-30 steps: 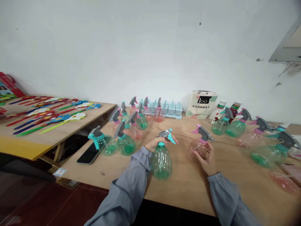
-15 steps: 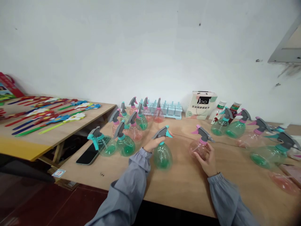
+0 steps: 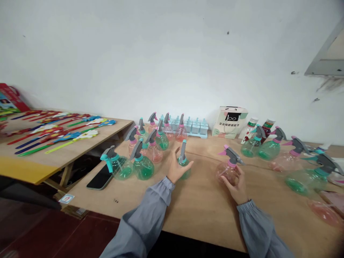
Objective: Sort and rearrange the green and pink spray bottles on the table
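My left hand is open around the near left side of a green spray bottle, thumb and fingers apart. The bottle stands upright on the table with its grey trigger head facing away; whether my hand still touches it I cannot tell. My right hand is closed on the clear pink body of another spray bottle, which has a grey and pink head and rests on the table. To the left stands a group of green and pink spray bottles, among them a green one and a pink one.
More spray bottles line the right side, including a green one. A phone lies under a bottle at left. Against the wall are light blue moulds, a paper box and two labelled bottles. A second table holds colourful hand-shaped toys.
My left hand has let go of the green spray bottle's neck and opened. That bottle now stands farther back and turned. My right hand keeps its hold on the pink bottle.
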Demonstrator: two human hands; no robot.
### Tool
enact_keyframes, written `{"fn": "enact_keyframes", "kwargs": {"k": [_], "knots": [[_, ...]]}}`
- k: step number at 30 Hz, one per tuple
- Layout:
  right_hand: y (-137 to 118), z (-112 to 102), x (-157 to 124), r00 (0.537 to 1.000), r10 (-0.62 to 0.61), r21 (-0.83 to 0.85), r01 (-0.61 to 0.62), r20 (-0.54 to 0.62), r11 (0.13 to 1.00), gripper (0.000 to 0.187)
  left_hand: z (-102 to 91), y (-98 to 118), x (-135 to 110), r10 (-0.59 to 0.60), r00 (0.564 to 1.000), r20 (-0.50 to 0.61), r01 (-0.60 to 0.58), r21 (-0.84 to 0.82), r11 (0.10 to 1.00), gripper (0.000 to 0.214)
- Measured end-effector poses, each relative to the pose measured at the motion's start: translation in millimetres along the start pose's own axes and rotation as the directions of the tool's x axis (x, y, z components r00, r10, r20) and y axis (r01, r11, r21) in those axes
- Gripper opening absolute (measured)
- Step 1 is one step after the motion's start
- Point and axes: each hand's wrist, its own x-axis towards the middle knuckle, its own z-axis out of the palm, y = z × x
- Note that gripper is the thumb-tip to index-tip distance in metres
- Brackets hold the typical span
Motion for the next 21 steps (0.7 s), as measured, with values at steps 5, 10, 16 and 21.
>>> {"fn": "enact_keyframes", "kwargs": {"k": [5, 10, 16, 21], "knots": [[-3.0, -0.9, -1.0, 1.0, 0.013, -0.004, -0.013, 0.013, 1.0, 0.079, -0.3, -22.5, -28.0, 0.023, 0.996, -0.085, -0.011, 0.143, 0.99, 0.077], [-4.2, -1.8, -0.6, 0.999, 0.019, -0.011, -0.019, 0.026, 1.0, 0.079, 0.8, -43.5, -1.7, -0.069, 0.993, -0.101, 0.093, 0.263, 0.96, 0.072], [-6.0, -1.2, -0.4, 0.999, 0.028, -0.007, -0.028, 0.025, 1.0, 0.079, 12.1, -70.3, 55.0, -0.127, 0.984, -0.123, 0.151, 0.205, 0.967, 0.083], [-4.3, 0.4, -2.2, 1.0, 0.03, 0.01, -0.03, 0.01, 0.999, 0.08, 23.6, -84.8, 82.4, -0.132, 0.979, -0.158, 0.153, 0.132, 0.979, 0.075]]}}
